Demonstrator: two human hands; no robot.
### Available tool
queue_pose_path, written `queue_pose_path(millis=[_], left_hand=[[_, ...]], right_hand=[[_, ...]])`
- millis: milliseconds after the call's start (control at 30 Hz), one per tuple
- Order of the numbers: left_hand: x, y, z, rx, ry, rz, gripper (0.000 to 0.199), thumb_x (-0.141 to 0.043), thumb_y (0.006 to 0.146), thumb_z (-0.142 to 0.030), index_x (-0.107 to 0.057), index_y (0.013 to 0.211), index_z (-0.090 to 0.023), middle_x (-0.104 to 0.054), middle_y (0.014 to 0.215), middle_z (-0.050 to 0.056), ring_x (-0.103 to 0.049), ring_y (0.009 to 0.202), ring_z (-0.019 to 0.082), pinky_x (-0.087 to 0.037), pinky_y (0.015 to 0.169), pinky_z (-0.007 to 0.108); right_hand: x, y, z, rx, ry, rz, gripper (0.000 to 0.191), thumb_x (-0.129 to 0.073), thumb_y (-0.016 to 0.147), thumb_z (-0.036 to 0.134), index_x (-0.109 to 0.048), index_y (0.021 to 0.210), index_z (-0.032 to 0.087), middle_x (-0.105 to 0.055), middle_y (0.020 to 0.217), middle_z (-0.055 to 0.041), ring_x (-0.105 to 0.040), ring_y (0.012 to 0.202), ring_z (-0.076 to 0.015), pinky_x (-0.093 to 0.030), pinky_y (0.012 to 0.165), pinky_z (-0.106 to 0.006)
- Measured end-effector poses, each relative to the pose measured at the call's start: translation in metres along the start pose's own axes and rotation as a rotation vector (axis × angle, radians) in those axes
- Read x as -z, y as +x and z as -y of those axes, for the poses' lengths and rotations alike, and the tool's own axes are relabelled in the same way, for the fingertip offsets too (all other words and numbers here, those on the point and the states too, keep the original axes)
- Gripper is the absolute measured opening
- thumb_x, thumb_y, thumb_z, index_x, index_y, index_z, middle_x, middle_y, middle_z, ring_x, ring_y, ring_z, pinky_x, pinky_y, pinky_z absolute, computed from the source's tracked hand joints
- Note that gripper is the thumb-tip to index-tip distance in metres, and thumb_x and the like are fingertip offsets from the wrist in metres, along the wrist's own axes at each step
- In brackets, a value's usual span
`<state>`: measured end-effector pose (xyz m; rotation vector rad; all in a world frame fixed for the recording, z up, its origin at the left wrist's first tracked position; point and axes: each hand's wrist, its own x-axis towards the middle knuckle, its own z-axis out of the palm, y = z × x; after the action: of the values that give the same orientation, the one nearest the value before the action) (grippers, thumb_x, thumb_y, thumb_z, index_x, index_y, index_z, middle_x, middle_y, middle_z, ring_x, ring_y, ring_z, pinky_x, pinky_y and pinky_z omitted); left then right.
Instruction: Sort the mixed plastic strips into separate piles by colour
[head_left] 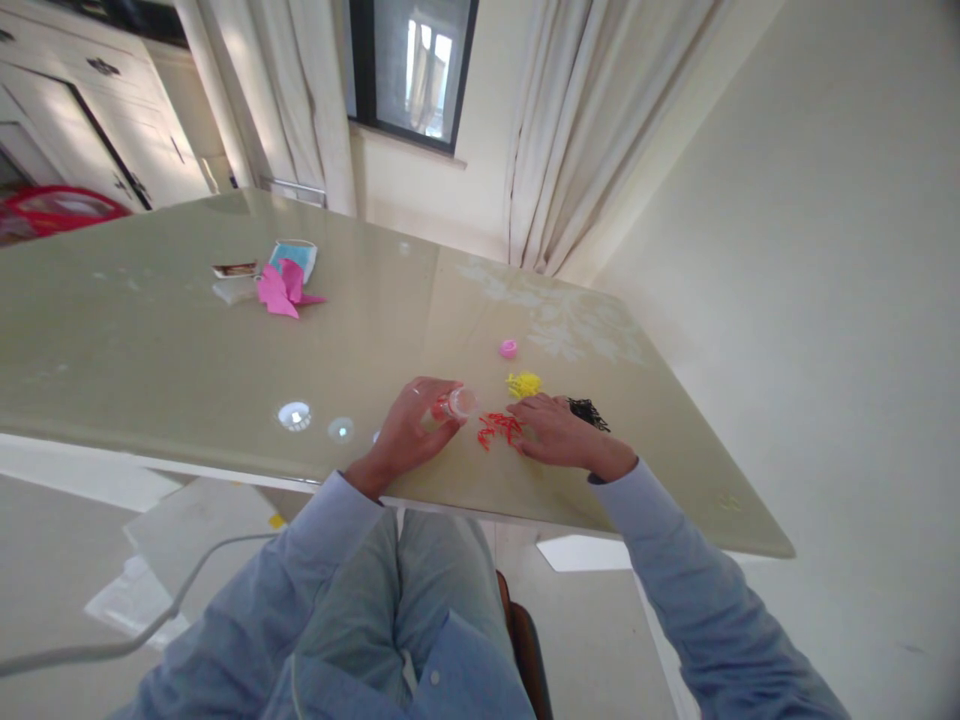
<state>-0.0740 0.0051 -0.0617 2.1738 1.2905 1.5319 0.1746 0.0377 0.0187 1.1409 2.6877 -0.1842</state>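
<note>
My left hand (417,425) is wrapped round a small clear jar (463,402) with red bits inside, tipped so that its mouth faces right. Just right of the jar lies a loose pile of small red pieces (497,429) on the table. My right hand (553,430) rests over the right side of that pile, palm down; whether its fingertips pinch a piece is too small to tell. Beyond my right hand sits a yellow pile (524,384), and a black pile (589,413) lies at its right. A pink round lid (508,348) is behind the yellow pile.
The glossy table (360,340) has its near edge just in front of my lap. At the far left lie pink folded paper (283,289), a blue face mask (294,258) and a small brown-and-white packet (235,270). A wall (817,250) stands at the right.
</note>
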Motion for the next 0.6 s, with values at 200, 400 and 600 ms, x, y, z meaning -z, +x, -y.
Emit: queue_pose_path(millis=[200, 400, 600], left_hand=[[0.000, -0.001, 0.001, -0.012, 0.006, -0.016, 0.031, -0.063, 0.086, -0.033, -0.062, 0.113, -0.020, -0.071, 0.109, 0.009, -0.064, 0.102, 0.021, -0.051, 0.092, 0.038], [0.001, -0.001, 0.001, -0.027, 0.005, -0.017, 0.030, -0.063, 0.085, -0.031, -0.063, 0.113, -0.020, -0.071, 0.107, 0.009, -0.064, 0.101, 0.021, -0.050, 0.092, 0.036], [0.001, -0.001, 0.001, -0.047, 0.002, -0.033, 0.030, -0.064, 0.085, -0.028, -0.062, 0.114, -0.019, -0.071, 0.107, 0.010, -0.065, 0.100, 0.021, -0.051, 0.090, 0.036]], right_hand=[[-0.004, -0.001, -0.014, 0.073, 0.059, -0.011, 0.048, -0.069, 0.081, 0.026, -0.060, 0.127, 0.018, -0.062, 0.125, -0.0145, -0.053, 0.117, -0.0304, -0.040, 0.090, -0.039], [-0.006, 0.009, -0.018, 0.057, 0.056, -0.005, 0.035, -0.070, 0.085, 0.030, -0.066, 0.119, 0.018, -0.067, 0.117, -0.0127, -0.058, 0.112, -0.0279, -0.039, 0.092, -0.036], [-0.008, 0.015, -0.019, 0.094, 0.034, -0.036, 0.019, -0.069, 0.087, 0.025, -0.072, 0.104, 0.018, -0.073, 0.099, -0.0101, -0.064, 0.096, -0.0239, -0.042, 0.085, -0.032]])
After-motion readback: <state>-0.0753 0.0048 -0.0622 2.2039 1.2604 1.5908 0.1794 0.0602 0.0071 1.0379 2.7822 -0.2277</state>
